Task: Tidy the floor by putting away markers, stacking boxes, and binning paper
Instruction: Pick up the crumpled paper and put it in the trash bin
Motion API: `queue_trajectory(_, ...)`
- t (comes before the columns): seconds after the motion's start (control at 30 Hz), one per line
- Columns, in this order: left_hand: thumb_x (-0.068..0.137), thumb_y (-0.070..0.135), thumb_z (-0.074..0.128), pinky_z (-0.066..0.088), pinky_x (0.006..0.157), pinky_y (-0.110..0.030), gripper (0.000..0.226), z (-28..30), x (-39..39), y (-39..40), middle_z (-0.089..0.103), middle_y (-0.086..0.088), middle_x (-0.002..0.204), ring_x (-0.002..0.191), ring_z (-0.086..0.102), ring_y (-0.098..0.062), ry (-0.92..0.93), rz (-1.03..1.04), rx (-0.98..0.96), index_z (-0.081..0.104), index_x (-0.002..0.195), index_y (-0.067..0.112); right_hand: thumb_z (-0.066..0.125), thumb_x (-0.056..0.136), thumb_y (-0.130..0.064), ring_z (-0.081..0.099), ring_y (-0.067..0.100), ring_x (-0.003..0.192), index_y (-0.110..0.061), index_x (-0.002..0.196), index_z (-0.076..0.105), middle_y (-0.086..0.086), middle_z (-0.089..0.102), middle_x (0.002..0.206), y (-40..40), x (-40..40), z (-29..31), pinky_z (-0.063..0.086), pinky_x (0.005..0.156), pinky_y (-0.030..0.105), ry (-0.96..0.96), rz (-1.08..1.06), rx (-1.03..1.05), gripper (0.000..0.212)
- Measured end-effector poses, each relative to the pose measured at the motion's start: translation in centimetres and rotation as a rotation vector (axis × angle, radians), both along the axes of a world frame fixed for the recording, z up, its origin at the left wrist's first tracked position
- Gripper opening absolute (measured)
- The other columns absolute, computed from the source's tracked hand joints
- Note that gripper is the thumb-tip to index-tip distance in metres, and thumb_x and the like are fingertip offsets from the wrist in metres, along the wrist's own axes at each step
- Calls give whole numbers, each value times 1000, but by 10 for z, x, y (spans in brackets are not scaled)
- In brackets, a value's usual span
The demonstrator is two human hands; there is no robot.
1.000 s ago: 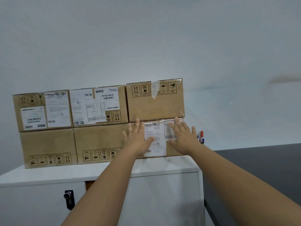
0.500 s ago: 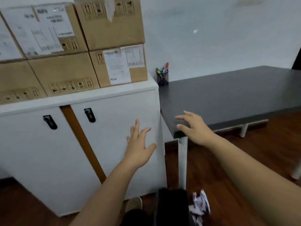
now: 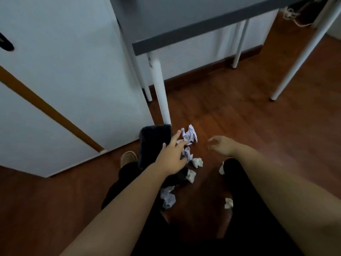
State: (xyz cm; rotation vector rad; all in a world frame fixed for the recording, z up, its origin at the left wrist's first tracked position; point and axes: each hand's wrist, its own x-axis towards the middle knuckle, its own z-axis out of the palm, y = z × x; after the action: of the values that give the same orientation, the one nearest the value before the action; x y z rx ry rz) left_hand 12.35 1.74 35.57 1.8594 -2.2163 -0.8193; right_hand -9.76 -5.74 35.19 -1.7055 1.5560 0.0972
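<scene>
Several crumpled paper balls lie on the wooden floor between my legs; the largest ball (image 3: 190,134) is farthest from me, a small one (image 3: 197,162) sits below it, and another (image 3: 167,198) is nearer. A black bin (image 3: 153,143) stands by the cabinet corner, left of the paper. My left hand (image 3: 170,156) hovers with spread fingers over the bin's right edge, its fingertips beside the largest ball. My right hand (image 3: 221,145) hangs to the right of the paper, fingers loosely curled, holding nothing. Boxes and markers are out of view.
A white cabinet (image 3: 64,80) fills the left. A grey table (image 3: 184,34) with white legs (image 3: 160,89) stands ahead. My shoe (image 3: 129,157) and dark trousers are below. Open wooden floor (image 3: 258,126) stretches to the right.
My view has dropped from the stacked boxes on the cabinet to the floor. Both hands left the box and came down toward the crumpled paper and the bin.
</scene>
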Motion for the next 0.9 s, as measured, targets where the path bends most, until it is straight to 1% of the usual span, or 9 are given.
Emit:
queue_trajectory(0.07,91,25,56,41,103,-39,46,-25,-15,13,27,2,152,125,49,-24,41,-44,12,48,136,25,61,91,-30,56,24,119,-18,129,58,6,59,132,9,-12,-28,41,98,29,-2,-40,83,40)
queue_trajectory(0.17,91,20,52,45,79,-29,30,-65,-26,34,50,0,121,102,58,-22,41,-57,137,57,121,21,63,90,-26,58,24,116,-14,131,56,10,61,128,17,-29,-66,42,97,27,-4,-117,155,43)
queue_trajectory(0.23,90,24,53,47,86,-33,30,-99,-26,48,53,-2,118,106,57,-26,-48,-58,302,56,120,23,66,88,-23,59,25,114,-11,131,55,12,63,126,25,-37,-94,40,91,23,-8,-176,188,45)
queue_trajectory(0.33,90,29,58,43,101,-38,46,-149,-15,73,42,-8,140,124,48,-29,-185,-24,604,48,134,22,72,82,-23,56,26,118,-15,128,58,8,59,129,45,-44,-135,38,94,24,-24,-297,229,48)
queue_trajectory(0.5,87,20,60,46,96,-34,59,-205,1,95,35,-16,142,119,51,-32,-27,424,830,40,142,23,75,76,-14,64,31,101,-15,131,53,15,64,114,81,-47,-207,50,97,42,-89,-502,419,58)
queue_trajectory(0.6,90,19,61,43,87,-29,61,-239,1,95,40,-7,132,106,46,-18,43,583,833,37,145,25,74,76,-14,61,34,105,-29,133,52,21,53,128,102,-54,-250,53,93,40,-30,-532,503,63)
queue_trajectory(0.7,85,29,68,27,113,-38,73,-267,2,91,20,-6,154,139,27,-28,-106,774,830,34,149,30,73,75,-3,59,26,95,-21,134,56,27,52,129,114,-65,-285,50,79,27,-45,-553,500,64)
queue_trajectory(0.83,78,37,73,25,114,-47,91,-294,1,79,16,-10,159,143,22,-35,-187,839,854,22,153,23,64,76,22,53,39,116,-10,149,32,32,45,136,123,-76,-328,47,89,41,-198,-746,525,86)
queue_trajectory(0.9,76,40,75,27,111,-49,96,-310,1,68,25,-13,155,140,29,-36,-138,905,837,21,152,20,66,76,19,47,30,124,-15,150,29,24,36,148,124,-83,-342,41,101,44,-205,-861,523,90)
